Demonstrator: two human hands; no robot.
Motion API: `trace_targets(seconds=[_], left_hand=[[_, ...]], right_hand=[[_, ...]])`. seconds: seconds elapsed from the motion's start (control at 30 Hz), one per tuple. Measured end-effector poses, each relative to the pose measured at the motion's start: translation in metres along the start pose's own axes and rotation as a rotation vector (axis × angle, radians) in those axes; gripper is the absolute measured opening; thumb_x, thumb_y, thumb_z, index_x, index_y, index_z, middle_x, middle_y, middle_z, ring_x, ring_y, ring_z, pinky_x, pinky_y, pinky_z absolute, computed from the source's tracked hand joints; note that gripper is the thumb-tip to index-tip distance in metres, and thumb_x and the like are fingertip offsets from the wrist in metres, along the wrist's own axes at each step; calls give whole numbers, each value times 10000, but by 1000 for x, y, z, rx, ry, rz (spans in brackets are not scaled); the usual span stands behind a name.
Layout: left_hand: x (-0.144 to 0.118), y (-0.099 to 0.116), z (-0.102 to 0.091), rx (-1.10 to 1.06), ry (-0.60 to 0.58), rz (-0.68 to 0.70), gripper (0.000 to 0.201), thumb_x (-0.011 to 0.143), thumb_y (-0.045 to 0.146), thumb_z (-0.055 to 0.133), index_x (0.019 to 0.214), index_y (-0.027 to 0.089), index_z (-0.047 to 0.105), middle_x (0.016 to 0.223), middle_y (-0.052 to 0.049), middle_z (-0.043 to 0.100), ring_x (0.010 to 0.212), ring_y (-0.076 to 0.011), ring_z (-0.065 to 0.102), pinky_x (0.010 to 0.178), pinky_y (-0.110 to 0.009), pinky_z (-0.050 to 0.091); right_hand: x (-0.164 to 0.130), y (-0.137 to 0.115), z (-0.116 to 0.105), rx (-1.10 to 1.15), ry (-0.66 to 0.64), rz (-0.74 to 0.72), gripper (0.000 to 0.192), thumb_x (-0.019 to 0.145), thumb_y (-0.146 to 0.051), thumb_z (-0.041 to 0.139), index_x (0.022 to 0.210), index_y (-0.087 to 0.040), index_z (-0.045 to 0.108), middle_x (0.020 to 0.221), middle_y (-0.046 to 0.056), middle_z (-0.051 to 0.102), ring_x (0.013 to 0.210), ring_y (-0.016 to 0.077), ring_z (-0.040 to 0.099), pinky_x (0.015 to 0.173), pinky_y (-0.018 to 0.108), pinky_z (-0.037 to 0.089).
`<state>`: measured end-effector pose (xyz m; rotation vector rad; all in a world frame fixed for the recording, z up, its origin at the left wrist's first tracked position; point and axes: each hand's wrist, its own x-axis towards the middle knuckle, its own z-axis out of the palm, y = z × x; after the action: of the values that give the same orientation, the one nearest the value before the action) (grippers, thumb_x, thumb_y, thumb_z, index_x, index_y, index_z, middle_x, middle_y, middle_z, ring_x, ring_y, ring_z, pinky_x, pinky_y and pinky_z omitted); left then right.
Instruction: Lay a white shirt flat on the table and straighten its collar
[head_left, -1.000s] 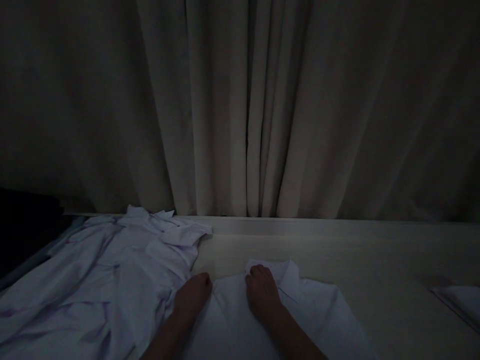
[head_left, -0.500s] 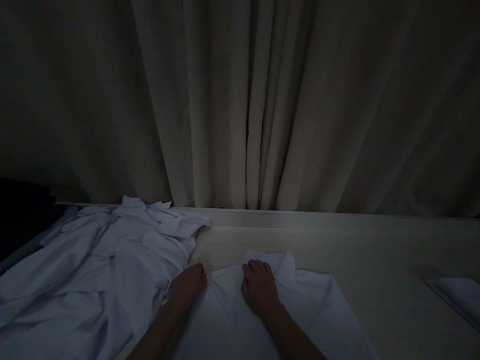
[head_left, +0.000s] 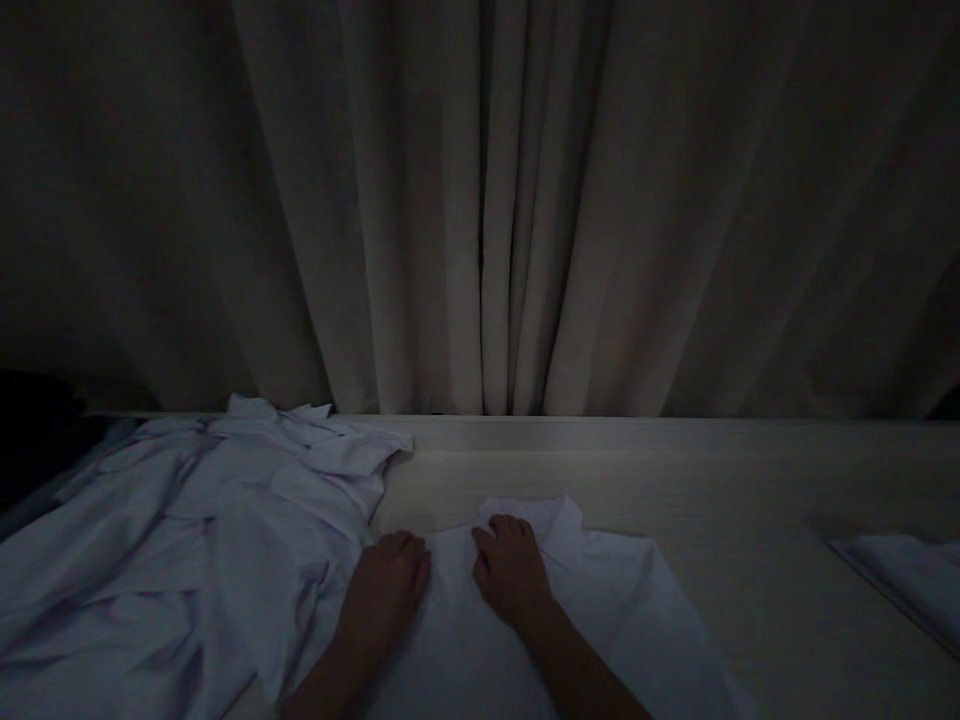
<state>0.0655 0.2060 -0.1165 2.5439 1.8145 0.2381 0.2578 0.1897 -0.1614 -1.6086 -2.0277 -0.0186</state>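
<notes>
White shirt (head_left: 600,610) lies flat at the table's (head_left: 712,480) near edge, collar toward the curtain; left hand (head_left: 386,590) and right hand (head_left: 510,570) press on it, fingers loosely curled, gripping nothing.

Under both hands lies a plain white shirt (head_left: 600,620), left of them a crumpled, bluish-white heap of shirts (head_left: 187,540), beyond them a pale wood-grain table (head_left: 675,480) and beige curtain (head_left: 525,200).
</notes>
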Motion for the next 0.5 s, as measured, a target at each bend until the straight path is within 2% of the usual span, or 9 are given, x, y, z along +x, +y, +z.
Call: trace_targets(seconds=[0.13, 0.5], left_hand=[[-12, 9, 16, 9, -1, 26, 406, 891, 297, 294, 1137, 132, 572, 1157, -148, 635, 1059, -240, 588, 938, -397, 448], [-18, 14, 28, 116, -18, 9, 446, 905, 247, 252, 1228, 106, 526, 1312, -165, 561, 1245, -268, 481, 1020, -435, 410]], right_hand=[[0, 0, 1, 0, -6, 1, 324, 819, -259, 528, 1137, -254, 587, 1138, 74, 585, 1090, 233, 489, 993, 392, 337], [2, -4, -3, -38, -17, 30, 369, 812, -232, 501, 1180, -221, 534, 1098, 69, 597, 1050, 224, 495, 961, 378, 345]])
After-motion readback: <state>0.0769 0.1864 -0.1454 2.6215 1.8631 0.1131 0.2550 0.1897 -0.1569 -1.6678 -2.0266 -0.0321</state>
